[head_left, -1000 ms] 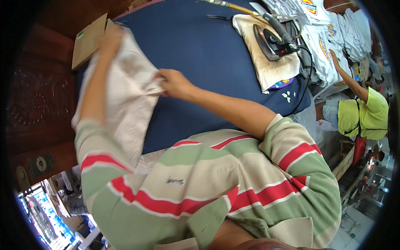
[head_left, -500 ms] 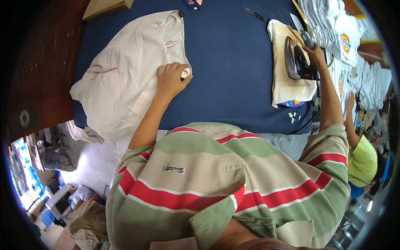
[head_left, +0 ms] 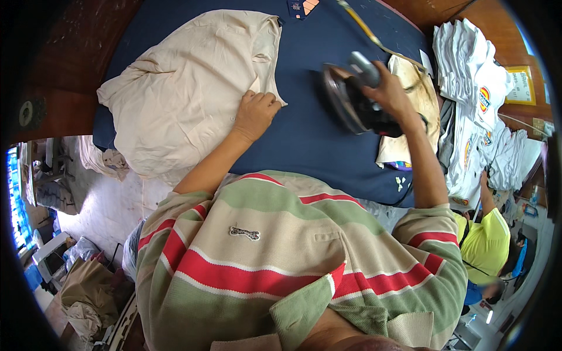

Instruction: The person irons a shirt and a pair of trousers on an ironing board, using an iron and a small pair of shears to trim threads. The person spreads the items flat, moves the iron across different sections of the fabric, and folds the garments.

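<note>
A cream garment (head_left: 187,82) lies wrinkled over the left part of a dark blue ironing table (head_left: 304,146). My left hand (head_left: 257,115) has its fingers closed on the garment's right edge, near a pointed corner. In my right hand (head_left: 389,93) is a clothes iron (head_left: 351,99), gripped by its grey handle and lifted off its pad. Motion blurs the iron; its soleplate faces left, toward the garment. To the right of the iron lies the stained cream pad (head_left: 410,146), partly hidden by my right forearm.
A stack of folded white shirts (head_left: 468,64) stands at the right, beyond the pad. A yellowish hose (head_left: 366,28) crosses the far right of the table. A dark tag (head_left: 301,8) lies at the far edge. At the lower right is another person in a yellow shirt (head_left: 487,240).
The iron has come up off the pad and moved left with my right hand. My left hand has shifted slightly right along the garment's edge. The head view has turned somewhat.
</note>
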The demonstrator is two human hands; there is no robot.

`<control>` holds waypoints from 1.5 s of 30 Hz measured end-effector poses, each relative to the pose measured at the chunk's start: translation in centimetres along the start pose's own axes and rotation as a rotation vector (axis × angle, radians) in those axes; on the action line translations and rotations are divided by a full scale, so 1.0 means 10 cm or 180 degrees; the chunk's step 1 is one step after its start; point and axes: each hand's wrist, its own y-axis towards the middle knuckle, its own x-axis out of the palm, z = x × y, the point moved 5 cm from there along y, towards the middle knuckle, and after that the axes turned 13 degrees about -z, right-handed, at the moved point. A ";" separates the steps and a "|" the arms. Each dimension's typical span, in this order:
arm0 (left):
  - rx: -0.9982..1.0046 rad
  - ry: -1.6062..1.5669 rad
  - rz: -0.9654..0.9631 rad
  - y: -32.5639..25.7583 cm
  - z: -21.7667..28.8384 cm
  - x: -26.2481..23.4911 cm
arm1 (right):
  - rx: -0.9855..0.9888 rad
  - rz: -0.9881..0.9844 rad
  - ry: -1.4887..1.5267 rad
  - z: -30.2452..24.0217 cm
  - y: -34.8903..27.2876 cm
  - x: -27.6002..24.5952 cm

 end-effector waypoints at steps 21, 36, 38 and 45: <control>-0.0290 -0.0732 -0.0031 -0.28 -0.05 0.00 | -0.0395 -0.0666 -0.1007 -1.05 0.49 0.74; -0.0315 -0.0937 -0.0151 -0.13 -0.05 -0.11 | -0.0109 -0.0138 -0.0021 -0.78 0.83 0.67; -0.0316 -0.0818 -0.0337 -0.12 -0.07 0.00 | 0.0031 -0.0154 0.0002 -0.83 0.99 0.61; -0.0028 -0.0769 -0.0380 -0.11 -0.10 0.06 | -0.0029 0.0082 0.0108 -0.76 1.47 0.51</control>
